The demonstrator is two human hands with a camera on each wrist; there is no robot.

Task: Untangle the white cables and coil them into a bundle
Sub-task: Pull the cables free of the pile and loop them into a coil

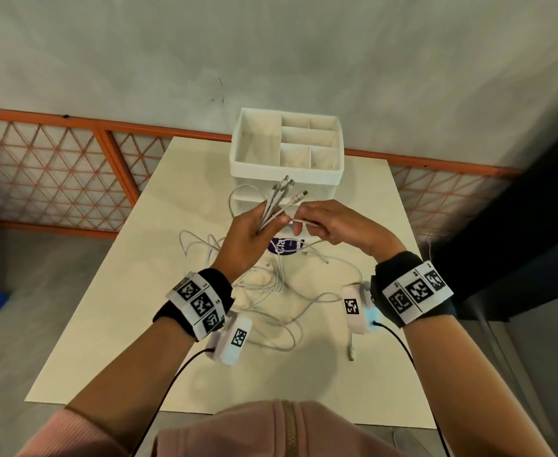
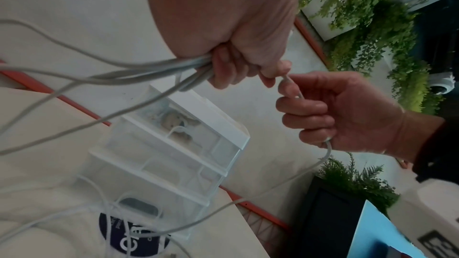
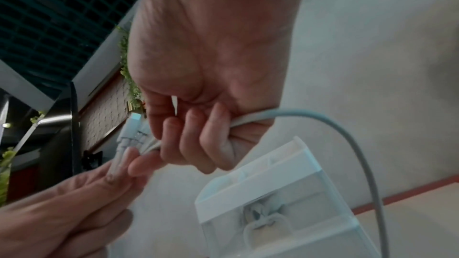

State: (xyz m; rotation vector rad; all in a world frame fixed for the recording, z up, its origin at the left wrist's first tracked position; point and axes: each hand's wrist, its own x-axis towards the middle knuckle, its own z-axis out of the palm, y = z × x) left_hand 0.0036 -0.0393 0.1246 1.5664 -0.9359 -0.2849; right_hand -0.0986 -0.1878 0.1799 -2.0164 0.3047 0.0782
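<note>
Several white cables (image 1: pixel 264 291) lie tangled on the cream table (image 1: pixel 122 324) under my wrists. My left hand (image 1: pixel 261 225) grips a bunch of cable ends, whose plugs (image 1: pixel 287 186) fan up and away towards the organizer. In the left wrist view the left hand (image 2: pixel 236 70) is closed round the bunch of cables (image 2: pixel 149 70), which trail off to the left. My right hand (image 1: pixel 310 222) is just right of the left hand, curled round a single cable (image 2: pixel 327 148) that hangs down to the table. The right wrist view shows the right hand (image 3: pixel 193 136) round this cable (image 3: pixel 310 115), with the plugs (image 3: pixel 129 134) beside my left fingers (image 3: pixel 74 193).
A white drawer organizer (image 1: pixel 286 166) with open top compartments stands at the table's far edge, right behind the hands. A purple round sticker (image 1: pixel 284 247) lies on the table below them. One loose plug (image 1: pixel 351 352) rests near the right wrist. An orange mesh railing (image 1: pixel 56 166) runs behind the table.
</note>
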